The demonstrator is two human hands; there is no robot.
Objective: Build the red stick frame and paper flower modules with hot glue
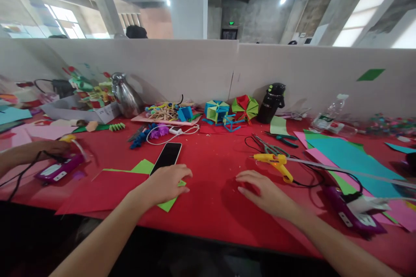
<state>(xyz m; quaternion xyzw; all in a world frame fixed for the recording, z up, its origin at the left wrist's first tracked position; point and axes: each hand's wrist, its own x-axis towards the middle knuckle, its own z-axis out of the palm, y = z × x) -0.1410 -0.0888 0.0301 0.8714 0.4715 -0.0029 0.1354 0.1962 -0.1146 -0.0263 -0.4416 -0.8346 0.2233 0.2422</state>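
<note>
My left hand (167, 186) hovers over or rests on the near end of a smartphone (169, 156) and a green paper sheet (168, 204), fingers loosely apart and nothing gripped. Beside it lies a sheet of red paper (100, 192). Across the bare red tabletop (211, 207), my right hand (264, 192) is slightly curled with thumb and fingers apart, holding nothing. Just beyond that hand lies a yellow hot glue gun (274, 162) with a long glue stick in it. Scissors (268, 145) and dark-handled pliers (282, 137) are behind the glue gun.
At the back stand paper crafts (217, 111), a black bottle (271, 103), a steel jug (125, 95) and a tray of sticks (165, 113). A purple power strip (351, 214) and blue paper (351, 162) lie right. Another person's hand (53, 149) is at far left.
</note>
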